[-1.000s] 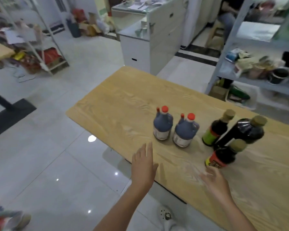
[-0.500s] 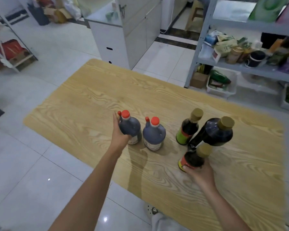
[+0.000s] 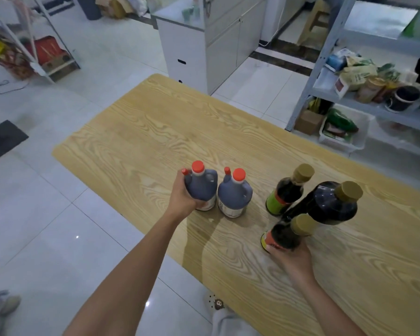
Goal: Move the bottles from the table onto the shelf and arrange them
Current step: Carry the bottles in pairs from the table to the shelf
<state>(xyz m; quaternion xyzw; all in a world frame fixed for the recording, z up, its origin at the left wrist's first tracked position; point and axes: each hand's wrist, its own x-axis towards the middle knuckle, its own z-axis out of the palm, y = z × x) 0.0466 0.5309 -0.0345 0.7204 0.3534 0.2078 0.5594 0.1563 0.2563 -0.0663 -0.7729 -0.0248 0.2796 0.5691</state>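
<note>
The left hand [image 3: 183,198] is wrapping the red-capped jug [image 3: 201,187] at frame centre, and the right hand [image 3: 290,259] is gripping the small bottle [image 3: 285,235] at lower right, both on the tabletop [image 3: 155,132]. Lifting straight up should spare the neighbouring bottles.

wooden table [image 3: 155,132], five bottles [image 3: 233,195] standing

On wooden table [image 3: 155,132]: five bottles in all. Two red-capped jugs [image 3: 203,187] [image 3: 234,194], handled, dark liquid. Three olive-capped dark bottles: green-label one [image 3: 286,190], big one [image 3: 330,204], red-label one [image 3: 285,235]. Two hands [image 3: 183,198] [image 3: 291,259].
</note>
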